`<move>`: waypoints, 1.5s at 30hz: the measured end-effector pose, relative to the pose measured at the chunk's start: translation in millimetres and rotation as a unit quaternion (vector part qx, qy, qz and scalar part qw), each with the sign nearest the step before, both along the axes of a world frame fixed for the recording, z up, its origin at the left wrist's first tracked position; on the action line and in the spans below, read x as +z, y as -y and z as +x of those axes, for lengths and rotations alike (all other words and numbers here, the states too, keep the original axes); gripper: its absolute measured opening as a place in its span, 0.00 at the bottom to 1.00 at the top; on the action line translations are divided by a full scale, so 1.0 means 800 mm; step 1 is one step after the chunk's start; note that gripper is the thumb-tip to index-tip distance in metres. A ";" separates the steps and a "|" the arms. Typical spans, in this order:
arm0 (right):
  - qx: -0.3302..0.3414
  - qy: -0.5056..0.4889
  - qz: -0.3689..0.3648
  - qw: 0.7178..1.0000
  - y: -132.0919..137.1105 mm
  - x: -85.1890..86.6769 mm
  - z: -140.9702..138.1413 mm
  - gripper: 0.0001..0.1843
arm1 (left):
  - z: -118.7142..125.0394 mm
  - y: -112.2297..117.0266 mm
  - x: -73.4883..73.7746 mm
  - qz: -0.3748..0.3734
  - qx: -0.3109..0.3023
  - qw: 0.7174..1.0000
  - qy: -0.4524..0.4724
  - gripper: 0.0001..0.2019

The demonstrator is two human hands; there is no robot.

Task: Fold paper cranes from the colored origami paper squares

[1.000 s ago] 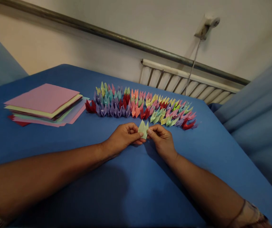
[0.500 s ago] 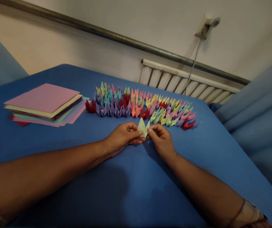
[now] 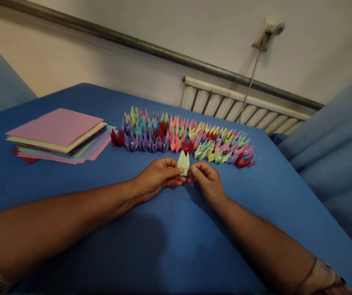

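Note:
Between the thumb and fingers of my left hand (image 3: 160, 174) stands a small pale green piece of folded paper (image 3: 183, 163), upright with two narrow points at the top. My right hand (image 3: 206, 178) is close beside its right edge, thumb and fingers drawn together in a pinch with no paper showing in them. Whether its lower fingertips touch the paper's bottom corner, I cannot tell. Just beyond my hands, several rows of small folded paper cranes (image 3: 146, 141) in purple, red, pink, yellow, green and blue spread across the blue-covered table (image 3: 126, 246).
A loose stack of coloured square paper sheets (image 3: 55, 127) lies at the left, pink on top. Behind the table are a wall with a metal rail (image 3: 151, 49), a white radiator (image 3: 225, 102) and a socket with a cord (image 3: 263, 39). Blue curtains (image 3: 341, 164) hang at the right.
The two points of the pale green paper have come closer together, and the paper has risen slightly. My right thumb has come off its right flap.

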State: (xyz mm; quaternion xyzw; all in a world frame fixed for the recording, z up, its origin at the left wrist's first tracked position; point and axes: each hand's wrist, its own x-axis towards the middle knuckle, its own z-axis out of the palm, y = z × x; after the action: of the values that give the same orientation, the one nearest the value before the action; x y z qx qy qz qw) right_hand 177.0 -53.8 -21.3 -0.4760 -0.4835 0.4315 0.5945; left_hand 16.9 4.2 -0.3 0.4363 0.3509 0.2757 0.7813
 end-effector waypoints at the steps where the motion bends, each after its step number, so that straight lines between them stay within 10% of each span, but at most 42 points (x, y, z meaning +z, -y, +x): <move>1: 0.005 -0.002 0.000 1.000 0.000 0.000 0.000 0.15 | -0.001 -0.001 0.000 -0.006 -0.009 1.000 0.007 0.11; 20: 0.019 -0.041 0.008 0.999 -0.002 -0.004 0.001 0.15 | -0.003 -0.007 -0.006 -0.030 -0.023 0.998 0.054 0.06; 45: 0.056 -0.117 -0.012 0.991 -0.011 -0.008 0.006 0.16 | 0.002 0.008 0.000 0.241 0.007 0.971 -0.005 0.09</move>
State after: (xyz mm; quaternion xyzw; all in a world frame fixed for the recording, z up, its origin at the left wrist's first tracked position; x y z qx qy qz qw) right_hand 181.6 -44.7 -27.4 -0.4014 -0.4316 0.5225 0.6160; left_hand 18.5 -2.0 -0.5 0.6105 0.2815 0.3557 0.6493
